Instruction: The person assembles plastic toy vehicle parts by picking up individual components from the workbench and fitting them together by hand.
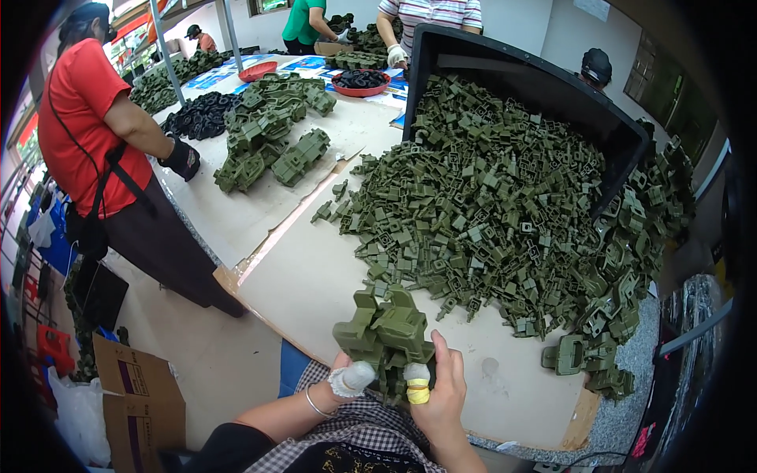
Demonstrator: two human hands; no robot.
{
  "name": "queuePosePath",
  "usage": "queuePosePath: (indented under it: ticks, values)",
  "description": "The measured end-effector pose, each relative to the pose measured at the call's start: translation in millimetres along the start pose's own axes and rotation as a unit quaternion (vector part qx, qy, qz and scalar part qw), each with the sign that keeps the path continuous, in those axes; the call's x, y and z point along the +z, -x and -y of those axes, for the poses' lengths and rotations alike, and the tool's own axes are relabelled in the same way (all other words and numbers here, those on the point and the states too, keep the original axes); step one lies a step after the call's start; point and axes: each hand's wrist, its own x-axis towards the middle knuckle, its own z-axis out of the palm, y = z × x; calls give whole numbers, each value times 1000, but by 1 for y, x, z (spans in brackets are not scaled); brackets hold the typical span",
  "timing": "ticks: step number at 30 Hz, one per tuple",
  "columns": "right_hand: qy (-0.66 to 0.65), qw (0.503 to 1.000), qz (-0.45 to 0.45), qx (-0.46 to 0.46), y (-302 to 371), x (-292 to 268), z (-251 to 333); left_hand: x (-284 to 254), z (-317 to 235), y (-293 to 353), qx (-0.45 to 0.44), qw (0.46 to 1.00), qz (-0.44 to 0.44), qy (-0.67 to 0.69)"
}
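Both of my hands hold an olive-green moulded plastic part [392,325], shaped like a toy vehicle body, above the table's near edge. Its upright prongs point away from me. My left hand [347,381] grips the left side, a white cover on the thumb. On the other side, my right hand [441,385] has its fingers round the part; white wrapping and yellow tape cover that thumb. Beyond my hands spreads a large heap of small olive-green plastic pieces [481,213]. Several larger green parts [587,359] lie at the table's right edge.
A tipped black bin [520,59] stands behind the heap. Assembled green parts [272,130] and black pieces [201,116] cover the far left table. A person in red [95,126] stands left; others work at the back. An opened cardboard box [142,406] sits lower left.
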Motion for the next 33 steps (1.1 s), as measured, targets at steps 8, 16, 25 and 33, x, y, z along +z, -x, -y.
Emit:
queuePosePath:
  ticks: [8,16,25,33]
  values:
    - [29,998,58,-7,4,-4,7,24,0,8,47,978,43,-197]
    - [-107,988,112,6,14,2,-11,15,-2,4,58,990,61,-115]
    - [-81,994,77,2,16,11,-24,28,3,-6,106,961,34,-254]
    - [-24,998,58,0,19,23,-31,25,7,-8,106,948,11,-300]
